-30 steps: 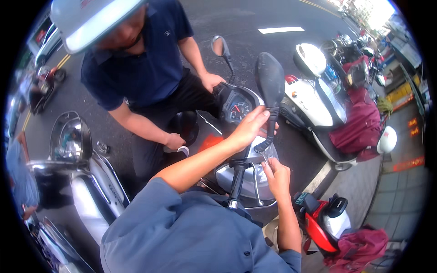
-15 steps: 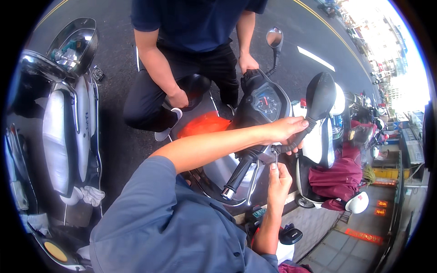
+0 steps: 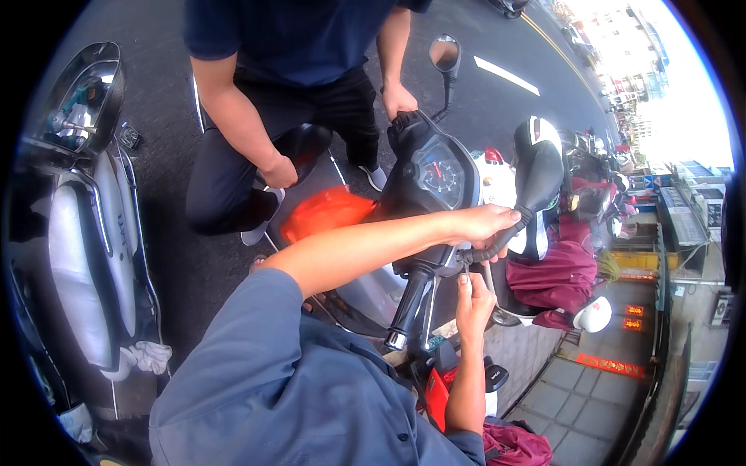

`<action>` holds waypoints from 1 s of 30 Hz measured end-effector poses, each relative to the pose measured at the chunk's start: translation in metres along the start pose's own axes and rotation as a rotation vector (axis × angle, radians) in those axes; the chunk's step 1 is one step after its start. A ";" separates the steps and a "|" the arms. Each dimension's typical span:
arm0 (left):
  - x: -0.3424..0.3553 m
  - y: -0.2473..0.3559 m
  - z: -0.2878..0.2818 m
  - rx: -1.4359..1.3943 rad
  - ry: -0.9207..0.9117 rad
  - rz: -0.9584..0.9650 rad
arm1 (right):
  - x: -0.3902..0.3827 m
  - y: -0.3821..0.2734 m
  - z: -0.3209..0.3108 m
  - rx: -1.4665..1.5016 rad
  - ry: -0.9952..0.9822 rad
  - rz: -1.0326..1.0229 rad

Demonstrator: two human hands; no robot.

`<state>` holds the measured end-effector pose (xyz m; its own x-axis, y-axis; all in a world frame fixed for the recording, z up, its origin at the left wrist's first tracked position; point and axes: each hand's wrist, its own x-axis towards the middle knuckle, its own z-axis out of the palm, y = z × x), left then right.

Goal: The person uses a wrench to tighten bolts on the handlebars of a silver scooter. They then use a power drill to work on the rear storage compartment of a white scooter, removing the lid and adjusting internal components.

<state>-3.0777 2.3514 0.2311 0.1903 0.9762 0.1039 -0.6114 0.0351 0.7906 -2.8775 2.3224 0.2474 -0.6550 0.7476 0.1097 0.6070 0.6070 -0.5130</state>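
A black scooter mirror (image 3: 539,167) rises on its bent stem from the right side of the handlebar. My left hand (image 3: 491,225) is wrapped round that ribbed stem, thumb along the top, its arm reaching across the scooter. Just below the stem's base, my right hand (image 3: 474,304) is closed in a pinch on a thin metal tool (image 3: 466,273), mostly hidden by the fingers. The black handlebar grip (image 3: 409,307) and silver brake lever (image 3: 429,311) lie left of my right hand. Beyond my left arm sits the round instrument dial (image 3: 440,177).
Opposite me a person in a dark shirt (image 3: 303,39) sits astride a seat, one hand (image 3: 399,99) on the far handlebar grip. An orange-red bag (image 3: 326,213) lies between us. Parked scooters (image 3: 74,272) stand at left, others at right, one under a maroon cover (image 3: 553,268).
The whole view has shifted, with the scooter and person appearing further left. My left hand still grips the mirror stem; my right hand stays pinched below it.
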 end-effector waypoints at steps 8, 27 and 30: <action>0.022 0.033 -0.006 -0.446 0.072 0.062 | -0.002 0.010 0.000 0.081 0.064 -0.010; 0.053 0.035 0.022 -0.469 0.595 0.524 | 0.005 0.014 -0.009 0.242 -0.022 -0.081; 0.043 0.038 0.022 -0.483 0.536 0.440 | 0.006 0.015 -0.006 0.250 0.000 -0.087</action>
<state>-3.0758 2.3902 0.2792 -0.4571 0.8877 -0.0549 -0.8292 -0.4031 0.3872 -2.8694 2.3375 0.2460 -0.6999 0.6955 0.1625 0.4183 0.5835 -0.6961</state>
